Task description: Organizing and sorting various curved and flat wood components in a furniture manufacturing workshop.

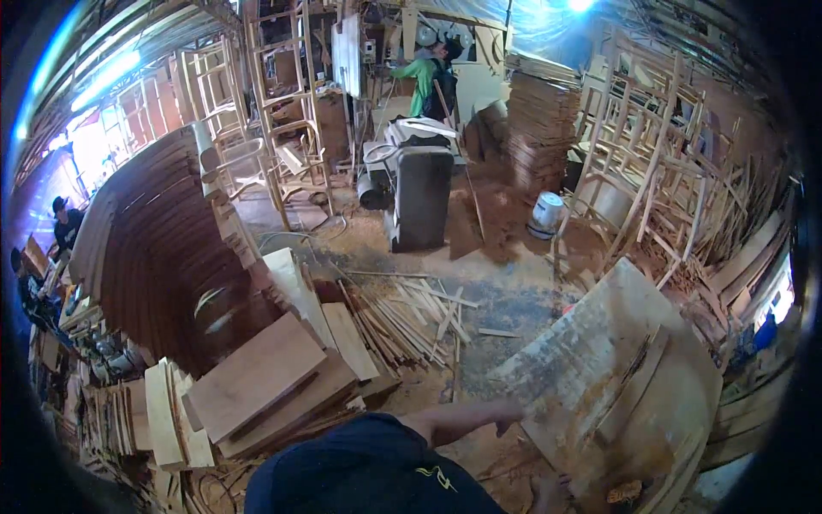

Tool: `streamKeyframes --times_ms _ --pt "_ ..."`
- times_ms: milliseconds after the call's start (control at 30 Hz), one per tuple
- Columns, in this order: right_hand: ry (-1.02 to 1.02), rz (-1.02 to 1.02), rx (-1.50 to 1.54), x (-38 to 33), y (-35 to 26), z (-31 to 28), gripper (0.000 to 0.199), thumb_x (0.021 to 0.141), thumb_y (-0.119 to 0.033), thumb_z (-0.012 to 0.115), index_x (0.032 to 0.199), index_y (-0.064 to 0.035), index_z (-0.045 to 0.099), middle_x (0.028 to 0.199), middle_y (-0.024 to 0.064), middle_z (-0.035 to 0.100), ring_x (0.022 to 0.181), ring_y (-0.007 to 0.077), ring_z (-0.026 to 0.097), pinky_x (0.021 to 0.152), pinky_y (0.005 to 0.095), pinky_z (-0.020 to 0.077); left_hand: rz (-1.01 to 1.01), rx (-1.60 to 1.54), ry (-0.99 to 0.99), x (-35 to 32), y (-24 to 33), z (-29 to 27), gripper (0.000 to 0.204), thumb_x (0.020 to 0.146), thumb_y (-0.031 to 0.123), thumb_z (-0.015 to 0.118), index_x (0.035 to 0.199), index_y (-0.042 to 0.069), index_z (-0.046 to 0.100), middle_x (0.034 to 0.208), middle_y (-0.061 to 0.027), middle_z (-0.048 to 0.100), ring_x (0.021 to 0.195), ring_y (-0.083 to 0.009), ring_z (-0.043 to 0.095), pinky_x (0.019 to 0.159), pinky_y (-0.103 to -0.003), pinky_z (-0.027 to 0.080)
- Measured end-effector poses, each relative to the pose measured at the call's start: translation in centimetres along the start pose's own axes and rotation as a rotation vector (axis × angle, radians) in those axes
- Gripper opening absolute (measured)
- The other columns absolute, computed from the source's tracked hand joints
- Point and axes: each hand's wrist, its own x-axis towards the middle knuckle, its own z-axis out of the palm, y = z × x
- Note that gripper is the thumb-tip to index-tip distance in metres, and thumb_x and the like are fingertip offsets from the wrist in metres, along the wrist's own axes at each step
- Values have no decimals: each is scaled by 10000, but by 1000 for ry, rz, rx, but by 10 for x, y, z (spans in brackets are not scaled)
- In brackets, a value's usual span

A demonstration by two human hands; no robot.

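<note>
My left forearm reaches to the right from my dark shirt. At its end, my left hand [509, 413] is beside the near-left edge of a large pale, dust-covered board [556, 364]; its fingers are partly spread, and I see nothing held in them. Lower down, my right hand [550, 493] shows only in part near the lower edge of the picture, close to the same board. Its fingers are too dim and blurred to read. Lying on the board are a narrow wooden plank [632, 390] and brown sawdust.
Left of me are stacked flat boards [257, 360] and a tall curved row of brown wooden pieces [154, 231]. Thin strips [432, 308] litter the floor ahead. Beyond stand a dark machine [422, 201], a white bucket [546, 212], wooden frames [638, 154] and a person in green [418, 81].
</note>
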Motion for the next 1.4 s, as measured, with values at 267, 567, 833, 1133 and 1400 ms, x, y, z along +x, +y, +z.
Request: streamKeyframes --times_ms 267,567,833,1133,1400 --pt "-293 259 233 9 -49 -64 1130 688 -683 713 1452 56 329 1467 347 343 1353 566 321 1108 657 282 91 -83 -13 10 -14 4 928 555 274 945 1385 170 545 1462 -223 346 1278 -407 491 1010 -467 460" --pt "-416 183 97 30 -116 -151 1158 687 -698 706 1469 56 306 1494 352 297 1374 569 276 1125 657 243 232 -172 -18 18 -20 14 954 555 270 944 1408 194 525 1495 -235 284 1284 -415 487 1011 -470 461" --pt "-535 109 -31 32 -129 -172 1183 686 -712 700 1483 57 285 1518 357 256 1393 572 236 1140 657 208 357 -255 -34 28 -32 16 978 554 268 942 1428 215 507 1524 -246 228 1289 -423 484 1012 -472 463" --pt "-647 41 -180 26 -78 -113 1208 686 -726 694 1498 57 265 1541 361 215 1412 575 196 1154 658 174 513 -363 -50 23 -36 13 1005 553 264 940 1450 239 487 1557 -258 165 1294 -431 480 1013 -474 464" --pt "-948 219 -335 36 -82 -88 1372 615 -777 709 1515 96 152 1552 409 67 1455 552 81 1174 606 182 642 -437 -82 31 -39 23 1031 553 262 939 1470 260 469 1587 -269 109 1299 -439 477 1014 -476 466"
